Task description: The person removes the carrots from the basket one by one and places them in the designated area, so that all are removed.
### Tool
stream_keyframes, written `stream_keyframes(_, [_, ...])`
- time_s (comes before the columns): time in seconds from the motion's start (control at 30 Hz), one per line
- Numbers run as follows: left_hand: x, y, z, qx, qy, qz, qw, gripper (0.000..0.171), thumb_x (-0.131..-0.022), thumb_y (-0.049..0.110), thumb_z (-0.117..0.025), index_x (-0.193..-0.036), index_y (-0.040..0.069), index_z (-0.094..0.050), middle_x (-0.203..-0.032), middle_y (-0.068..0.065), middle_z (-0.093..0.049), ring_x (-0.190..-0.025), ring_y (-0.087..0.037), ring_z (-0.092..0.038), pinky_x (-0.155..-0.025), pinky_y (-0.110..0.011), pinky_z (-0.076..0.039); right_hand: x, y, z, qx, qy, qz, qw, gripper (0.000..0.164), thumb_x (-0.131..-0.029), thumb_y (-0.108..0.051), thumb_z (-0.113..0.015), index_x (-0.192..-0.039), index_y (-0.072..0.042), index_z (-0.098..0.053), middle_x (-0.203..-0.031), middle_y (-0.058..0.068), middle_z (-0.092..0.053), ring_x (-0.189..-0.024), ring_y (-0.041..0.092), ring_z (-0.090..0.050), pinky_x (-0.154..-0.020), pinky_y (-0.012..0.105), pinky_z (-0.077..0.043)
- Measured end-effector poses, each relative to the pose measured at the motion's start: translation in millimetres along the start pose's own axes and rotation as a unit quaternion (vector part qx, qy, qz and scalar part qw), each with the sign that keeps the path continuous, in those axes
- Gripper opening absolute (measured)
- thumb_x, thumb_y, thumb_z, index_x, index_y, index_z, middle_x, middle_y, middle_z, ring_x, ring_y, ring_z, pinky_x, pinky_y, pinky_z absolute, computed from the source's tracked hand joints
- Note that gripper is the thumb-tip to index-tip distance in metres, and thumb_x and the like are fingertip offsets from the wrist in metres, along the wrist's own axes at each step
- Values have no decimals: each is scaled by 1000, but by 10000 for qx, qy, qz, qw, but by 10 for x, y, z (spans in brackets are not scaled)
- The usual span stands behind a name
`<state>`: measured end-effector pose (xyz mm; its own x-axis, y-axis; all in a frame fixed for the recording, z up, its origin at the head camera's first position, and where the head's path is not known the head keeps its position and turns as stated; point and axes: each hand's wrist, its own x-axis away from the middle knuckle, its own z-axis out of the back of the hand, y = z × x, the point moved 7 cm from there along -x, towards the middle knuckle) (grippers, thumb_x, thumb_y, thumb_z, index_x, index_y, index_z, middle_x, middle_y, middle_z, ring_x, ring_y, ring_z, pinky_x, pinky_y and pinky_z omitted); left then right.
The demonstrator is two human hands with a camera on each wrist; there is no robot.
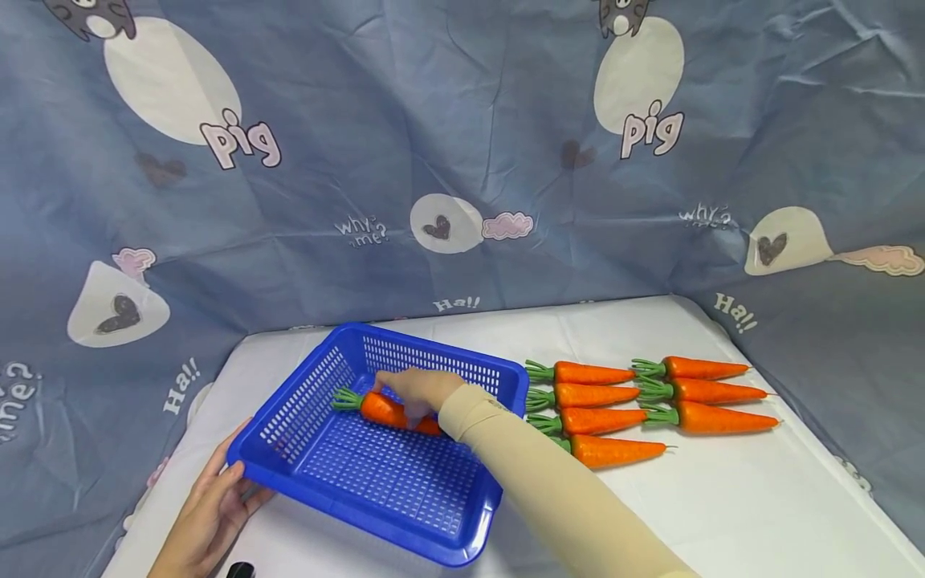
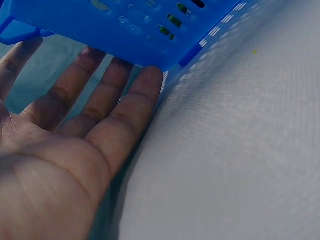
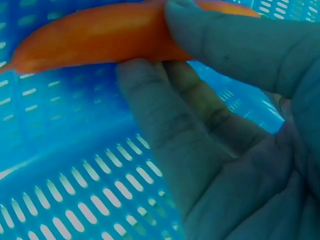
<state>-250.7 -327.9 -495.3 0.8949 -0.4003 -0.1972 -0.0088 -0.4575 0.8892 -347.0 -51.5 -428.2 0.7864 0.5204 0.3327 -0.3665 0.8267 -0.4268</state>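
Observation:
A blue plastic basket [image 1: 361,514] with slotted walls stands at a slant on the white table. My left hand [image 1: 217,506] holds its near left corner, thumb at the rim and other fingers lower against the wall; in the left wrist view the fingertips meet the blue plastic [image 2: 135,45]. Inside the basket, my right hand [image 1: 419,389] grips an orange carrot [image 1: 379,409] from above, its green stalks pointing left. In the right wrist view, thumb and fingers pinch the carrot [image 3: 95,35] at its middle, with its thin tip to the left, close over the slotted floor.
Right of the basket, several carrots [image 1: 603,451] lie in two columns on the white table [image 1: 723,498], stalks to the left. My right sleeve [image 1: 556,482] crosses in front of some stalks. A printed blue cloth [image 1: 462,144] hangs behind. A small black object [image 1: 241,570] shows at the bottom edge.

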Motion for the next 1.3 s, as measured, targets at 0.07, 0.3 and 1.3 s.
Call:
stream_keyframes(0.07, [8, 1, 2, 37, -26, 4, 10000, 60, -116, 4, -20, -166, 32, -38, -156, 8, -61, -135, -14, -67, -104, -37, -60, 18, -5, 0, 93, -52, 52, 9999, 61, -94, 1, -79, -136, -36, -56, -113, 3, -66, -94, 21, -62, -77, 31, -56])
stream_keyframes(0.3, [0, 26, 25, -376, 287, 38, 9989, 58, -116, 5, -24, -165, 34, -39, -153, 10, -63, -132, -12, -68, -101, -35, -61, 48, 27, 47, 359, -266, 176, 9988, 70, -90, 4, -82, -140, -37, -57, -114, 4, -67, -95, 21, -62, -70, 29, -53])
stream_keyframes(1.3, [-2, 8, 32, -439, 568, 115, 9974, 57, -116, 5, -28, -162, 35, -44, -148, 9, -67, -129, -12, -70, -99, -36, -62, 61, -176, -17, 890, -406, 539, 9937, 62, -92, -14, -86, -147, -29, -62, -134, 0, -70, -112, 17, -61, -99, 37, -56])
